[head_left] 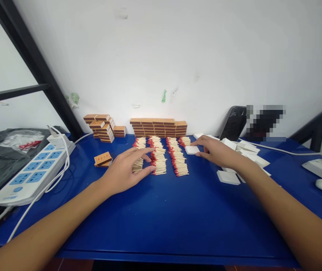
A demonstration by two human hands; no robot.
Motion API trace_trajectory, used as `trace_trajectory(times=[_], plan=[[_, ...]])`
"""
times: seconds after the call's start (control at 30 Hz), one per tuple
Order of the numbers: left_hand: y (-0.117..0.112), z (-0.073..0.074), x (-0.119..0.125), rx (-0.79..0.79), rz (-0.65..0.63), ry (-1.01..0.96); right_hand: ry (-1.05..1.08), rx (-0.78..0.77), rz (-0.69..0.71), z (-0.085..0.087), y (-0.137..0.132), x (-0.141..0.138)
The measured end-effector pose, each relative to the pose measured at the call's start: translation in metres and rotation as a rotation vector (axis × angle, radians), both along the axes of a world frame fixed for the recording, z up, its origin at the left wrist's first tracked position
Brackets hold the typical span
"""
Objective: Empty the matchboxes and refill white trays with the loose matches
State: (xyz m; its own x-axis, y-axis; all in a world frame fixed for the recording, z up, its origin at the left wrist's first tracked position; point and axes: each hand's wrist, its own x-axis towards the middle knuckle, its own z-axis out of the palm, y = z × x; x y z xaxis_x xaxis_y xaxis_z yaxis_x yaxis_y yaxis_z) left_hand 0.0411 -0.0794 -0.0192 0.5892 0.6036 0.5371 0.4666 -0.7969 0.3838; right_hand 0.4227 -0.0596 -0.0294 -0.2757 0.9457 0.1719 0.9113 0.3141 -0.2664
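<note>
Looking down on a blue tabletop (155,218), with a white power strip (16,189) along its left side. Now the left hand (124,169), grip open, thumb well apart from fingertips. Across to the right hand (214,149), reaching in past heaped white trays (257,160). At the back, brown matchboxes (158,128) in two stacked groups. In front, four rows of red-tipped matches (179,160), second row by the left fingertips, contact impossible to tell. Smallest, one white matchbox tray (192,150), pinched in the right grip near the short fourth row!

Leftmost matches (140,142) partly hidden, dark object (266,122) pixelated
</note>
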Motion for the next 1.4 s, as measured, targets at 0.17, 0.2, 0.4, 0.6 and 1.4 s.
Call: trace_trajectory(times=[0.17, 0.2, 0.4, 0.6, 1.4], plan=[[0.0, 0.0, 0.0, -0.001, 0.01, 0.006, 0.022, -0.003, -0.01, 0.0, -0.001, 0.0], [0.0, 0.0, 0.0, 0.003, 0.01, 0.005, 0.019, -0.001, -0.004, 0.0, -0.002, 0.0], [0.002, -0.001, -0.001, 0.016, -0.007, 0.004, 0.019, -0.01, -0.02, 0.001, -0.002, 0.001], [0.002, -0.002, -0.001, 0.022, 0.006, 0.014, 0.03, 0.008, -0.049, 0.003, -0.001, -0.001], [0.002, -0.004, -0.001, 0.034, -0.004, 0.034, -0.2, 0.017, -0.239, 0.022, -0.011, 0.032]])
